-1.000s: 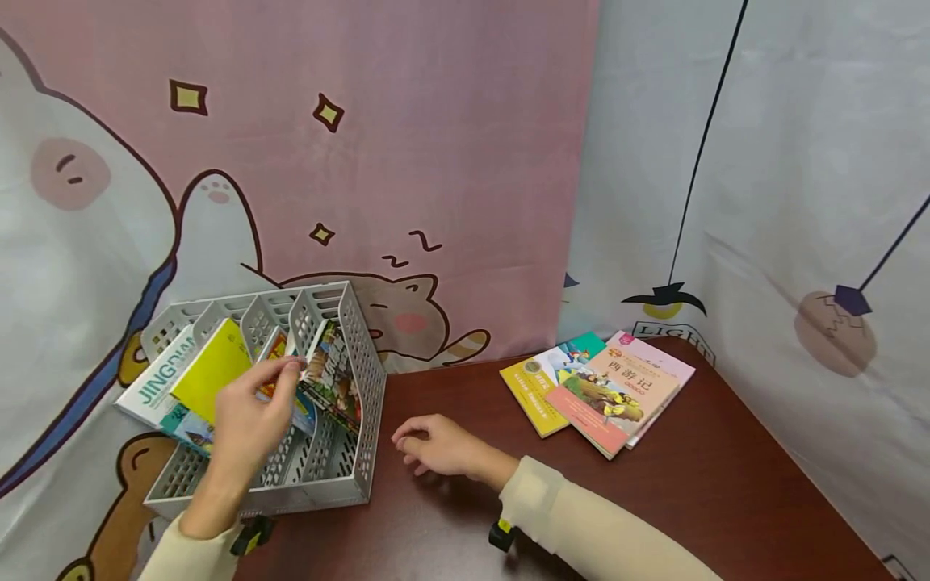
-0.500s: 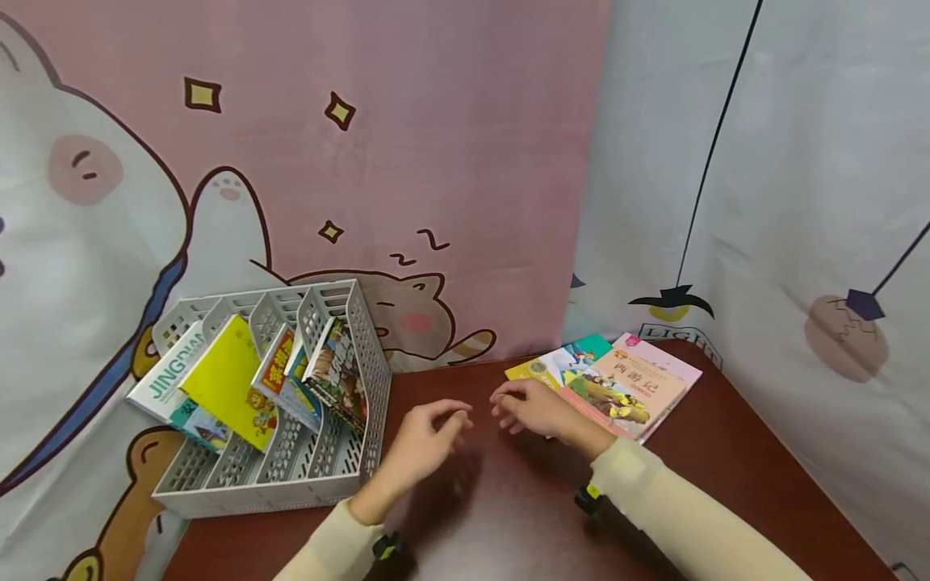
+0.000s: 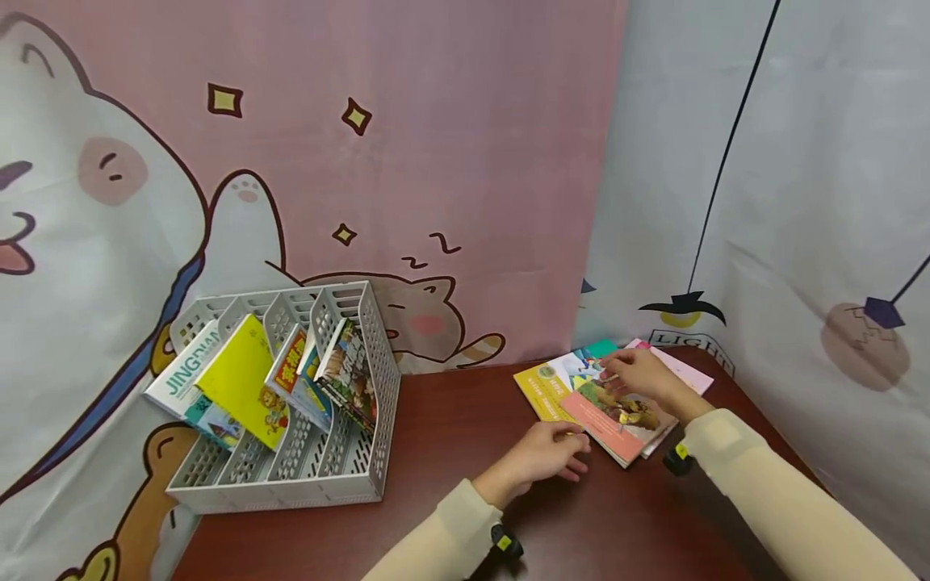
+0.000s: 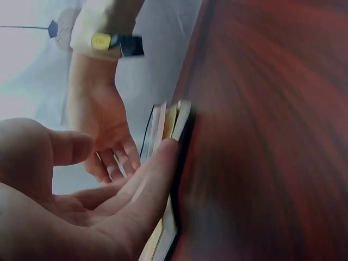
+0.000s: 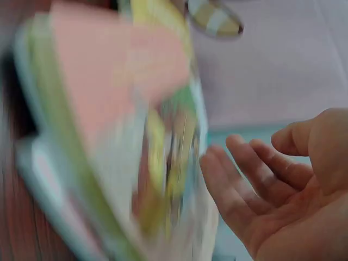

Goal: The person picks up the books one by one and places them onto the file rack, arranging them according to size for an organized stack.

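Storybooks [image 3: 599, 421] lie overlapped on the wooden table [image 3: 450, 403], under the right hand [image 3: 643, 375], loosely bent; the relaxed left hand [image 3: 548, 453] is just beside them. Neither seems to grip anything. Other books [image 3: 243, 379] already lean in the grey file rack [image 3: 291, 491]; work looks partway, this pile left.

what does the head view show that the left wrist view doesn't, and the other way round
Only the head view: the gray rack with books leaning in its slots, the pink backdrop, and the printed covers of the book pile.

Only the left wrist view: the palm side of the right hand.

Both: the two hands, including the left hand, the pile's page edges, the reddish-brown tabletop.
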